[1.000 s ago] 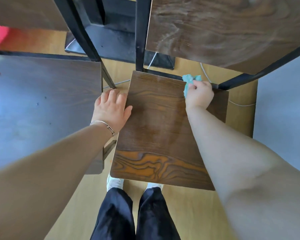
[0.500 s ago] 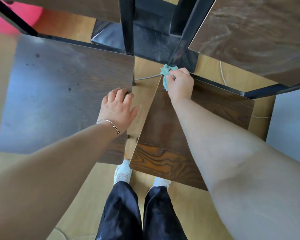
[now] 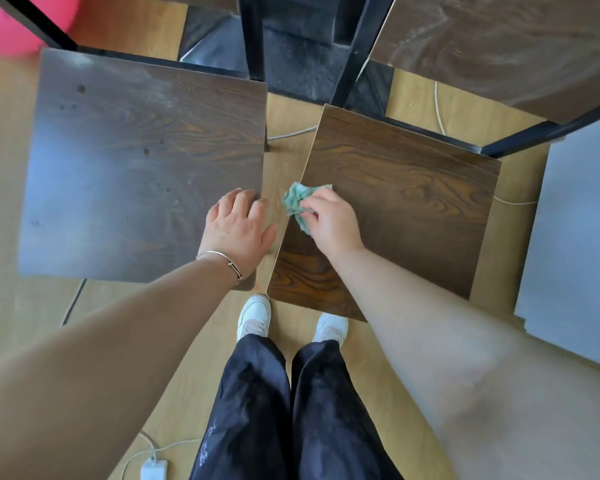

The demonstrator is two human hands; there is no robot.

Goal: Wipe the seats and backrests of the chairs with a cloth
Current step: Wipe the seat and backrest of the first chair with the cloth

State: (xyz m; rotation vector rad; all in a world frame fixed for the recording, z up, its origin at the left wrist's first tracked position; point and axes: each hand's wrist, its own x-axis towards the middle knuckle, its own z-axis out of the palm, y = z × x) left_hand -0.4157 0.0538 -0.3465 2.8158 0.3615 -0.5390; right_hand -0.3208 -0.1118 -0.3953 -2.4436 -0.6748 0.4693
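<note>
My right hand (image 3: 331, 221), gripping the cloth (image 3: 300, 202), had swept back from the seat's (image 3: 406, 209) far corner to its left edge — that pass looked nearly done. My left hand (image 3: 238, 228) stayed flat and open on the dusty seat (image 3: 136, 161) beside it — probably next.

**Wooden floor with cords, a table base and daylight**

A light wooden floor (image 3: 21, 323) fills the scene, lit by soft daylight. At the top centre, a dark metal table base (image 3: 291, 64) stands on it with black legs rising. A white cord (image 3: 439, 109) runs over the floor to the right of the base. A bright pink object (image 3: 4, 26) sits far left of the base. A pale grey panel (image 3: 582, 254) lies far right. A white charger (image 3: 153, 471) with its cord lies well below the base, at the bottom edge.
</note>
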